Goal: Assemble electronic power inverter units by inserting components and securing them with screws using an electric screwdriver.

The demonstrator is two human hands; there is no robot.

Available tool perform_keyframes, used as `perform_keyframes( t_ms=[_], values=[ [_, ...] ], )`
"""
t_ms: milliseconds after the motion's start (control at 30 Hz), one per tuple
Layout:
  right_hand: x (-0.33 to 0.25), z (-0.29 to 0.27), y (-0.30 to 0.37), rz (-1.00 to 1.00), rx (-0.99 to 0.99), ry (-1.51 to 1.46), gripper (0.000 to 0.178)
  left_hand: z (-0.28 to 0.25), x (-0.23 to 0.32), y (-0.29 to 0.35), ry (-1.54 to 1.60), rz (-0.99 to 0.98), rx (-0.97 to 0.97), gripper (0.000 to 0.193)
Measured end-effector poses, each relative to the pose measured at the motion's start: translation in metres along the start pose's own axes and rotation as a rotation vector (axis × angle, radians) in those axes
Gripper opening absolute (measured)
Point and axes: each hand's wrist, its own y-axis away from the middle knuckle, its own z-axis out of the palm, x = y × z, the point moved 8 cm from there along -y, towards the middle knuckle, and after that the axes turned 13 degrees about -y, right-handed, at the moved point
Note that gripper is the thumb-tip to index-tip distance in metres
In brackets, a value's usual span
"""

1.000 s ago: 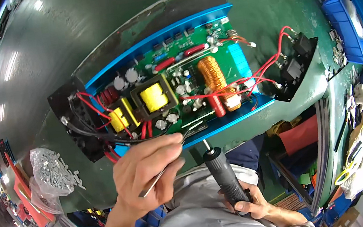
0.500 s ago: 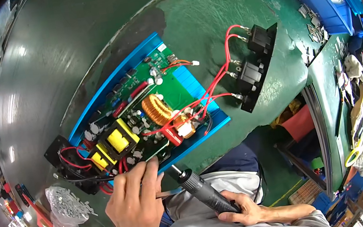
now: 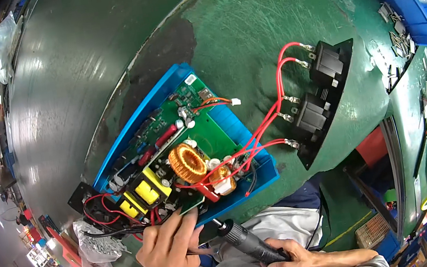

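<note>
A blue metal housing point(image 3: 250, 192) lies slantwise on the bench, open on top. Inside it a green circuit board point(image 3: 208, 132) carries a copper-wound coil point(image 3: 187, 163) and a yellow-and-black transformer point(image 3: 147, 193). My left hand point(image 3: 170, 256) is closed over the housing's near wall, fingertips inside by the board's edge; its thumb is mostly hidden. In my right hand point(image 3: 292, 257) is a black electric screwdriver point(image 3: 246, 239), its metal tip pointing at the outside of that wall, close to my left fingers. Whether the tip touches cannot be told.
Red wires point(image 3: 265, 126) run from the board to a black end panel with sockets point(image 3: 314, 113) at right. A black part point(image 3: 84, 197) adjoins the housing's left end. Nearby lies a plastic bag of small metal pieces point(image 3: 97, 245). A blue bin point(image 3: 403, 0) stands at far right.
The view has shifted, so the bench and housing appear lower and farther right. My left hand stays at the near wall, and the screwdriver tip remains beside it.
</note>
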Motion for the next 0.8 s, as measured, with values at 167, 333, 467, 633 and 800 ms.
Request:
perform_keyframes(
  t_ms=[167,333,467,633,800],
  values=[
    [0.010,0.003,0.006,0.214,-0.121,-0.342,0.043,0.007,-0.003,0.002,0.057,-0.005,0.002,0.029],
    [-0.004,0.002,0.008,0.061,-0.025,-0.142,0.046,0.007,0.000,0.001,0.064,0.022,0.031,0.026],
    [0.015,-0.001,0.008,0.067,0.053,-0.127,0.072,0.007,-0.004,0.003,0.067,0.017,0.032,0.026],
    [0.014,0.006,-0.003,0.060,0.124,-0.209,0.091,0.013,-0.005,-0.003,0.104,0.094,0.115,0.027],
    [0.028,0.024,-0.009,0.268,-0.121,-0.608,0.106,0.005,-0.011,-0.001,0.107,0.077,0.142,0.034]
  ],
)
